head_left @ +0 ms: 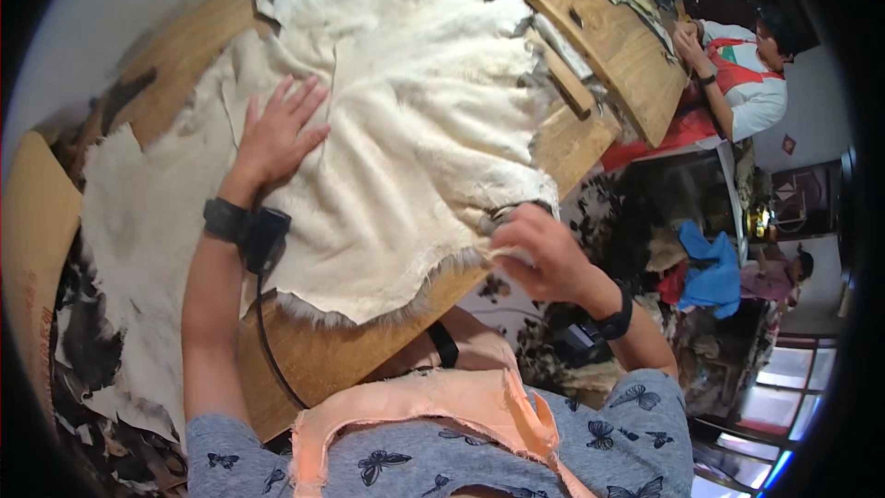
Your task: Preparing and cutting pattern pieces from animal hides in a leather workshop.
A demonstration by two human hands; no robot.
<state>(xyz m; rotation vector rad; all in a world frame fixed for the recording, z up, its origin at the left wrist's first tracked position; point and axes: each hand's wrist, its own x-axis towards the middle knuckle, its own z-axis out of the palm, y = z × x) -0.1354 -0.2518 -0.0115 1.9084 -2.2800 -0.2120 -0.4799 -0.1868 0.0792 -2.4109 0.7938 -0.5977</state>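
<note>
A large cream-white fur hide [406,138] lies skin side up over the wooden table, with grey fur showing along its near edge. My left hand [282,131] rests flat on the hide, its fingers a little spread. At the hide's near right edge my right hand [544,254] is closed, thumb and fingers bent together. Beside its fingertips is a small dark and metallic object [502,216]; its kind is too hidden to tell. Bands circle both wrists, and a black box with a cable [265,240] sits on the left one.
Wooden strips [564,74] lie along the table [323,360] at the far right. A cardboard sheet [37,249] stands at the left, near dark fur scraps [88,341]. Fur pieces [599,212] litter the right side. A person in a red apron [742,69] works at the far right; another sits farther back.
</note>
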